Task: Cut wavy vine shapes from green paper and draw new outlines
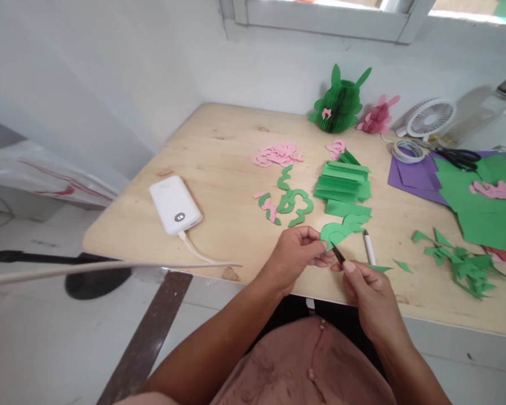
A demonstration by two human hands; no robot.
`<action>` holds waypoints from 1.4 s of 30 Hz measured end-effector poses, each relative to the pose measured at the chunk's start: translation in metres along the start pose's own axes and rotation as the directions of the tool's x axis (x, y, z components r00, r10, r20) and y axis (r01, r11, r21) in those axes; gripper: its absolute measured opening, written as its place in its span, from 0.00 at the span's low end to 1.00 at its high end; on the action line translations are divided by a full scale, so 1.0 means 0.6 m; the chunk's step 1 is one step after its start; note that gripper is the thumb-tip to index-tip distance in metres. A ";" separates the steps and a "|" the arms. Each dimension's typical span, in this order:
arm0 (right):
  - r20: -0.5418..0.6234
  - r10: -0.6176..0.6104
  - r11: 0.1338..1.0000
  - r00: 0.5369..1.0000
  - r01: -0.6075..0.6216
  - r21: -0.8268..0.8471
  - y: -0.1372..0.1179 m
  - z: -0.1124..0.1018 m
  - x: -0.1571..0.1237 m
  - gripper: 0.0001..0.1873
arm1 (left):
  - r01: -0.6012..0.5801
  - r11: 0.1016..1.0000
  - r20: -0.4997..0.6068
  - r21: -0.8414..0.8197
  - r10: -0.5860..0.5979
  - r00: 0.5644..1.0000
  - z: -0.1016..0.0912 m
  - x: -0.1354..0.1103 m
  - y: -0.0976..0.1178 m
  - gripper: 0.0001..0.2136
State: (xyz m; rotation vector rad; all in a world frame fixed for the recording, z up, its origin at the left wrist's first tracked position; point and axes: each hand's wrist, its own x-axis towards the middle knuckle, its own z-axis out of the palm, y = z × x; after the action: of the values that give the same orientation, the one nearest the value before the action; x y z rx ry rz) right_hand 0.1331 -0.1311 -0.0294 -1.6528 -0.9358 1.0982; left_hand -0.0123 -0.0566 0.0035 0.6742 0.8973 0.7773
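Note:
My left hand [301,250] is closed near the table's front edge, thumb and fingers pinching the left end of a green paper piece [339,232] with a wavy, scalloped outline. My right hand [366,284] is wrapped round a slim black pointed tool [337,253]; its tip touches or overlaps the paper beside my left fingertips. Fingers hide the tool's rear part, so its exact kind cannot be made out. Just right of the paper lies a white pen [369,247] with a dark tip. Folded green paper strips [341,183] sit behind the paper piece.
Cut green curls [295,205] and a pink paper pile [278,153] lie to the left, beyond them a white power bank [176,205] with its cable. Green scraps [464,264], black-handled scissors [459,157], tape [408,151], a fan [430,118] and paper rabbits [341,107] are around.

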 end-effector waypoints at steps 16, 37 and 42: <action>-0.022 -0.014 0.999 1.000 0.013 -0.035 -0.007 0.002 -0.002 0.19 | 0.010 1.000 0.004 0.012 -0.010 1.000 -0.001 -0.001 0.004 0.08; -0.028 0.000 1.000 1.000 0.000 -0.013 0.002 0.000 -0.002 0.19 | 0.005 1.000 -0.013 -0.007 -0.005 1.000 0.000 -0.005 0.000 0.08; -0.021 -0.003 1.000 1.000 0.002 -0.029 0.004 -0.001 -0.002 0.19 | 0.004 0.999 -0.006 -0.036 -0.004 1.000 0.002 -0.007 -0.001 0.07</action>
State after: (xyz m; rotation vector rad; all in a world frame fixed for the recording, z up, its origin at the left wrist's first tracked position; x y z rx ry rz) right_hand 0.1338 -0.1329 -0.0312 -1.6834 -0.9437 1.0678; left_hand -0.0126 -0.0605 0.0056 0.6388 0.8884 0.7902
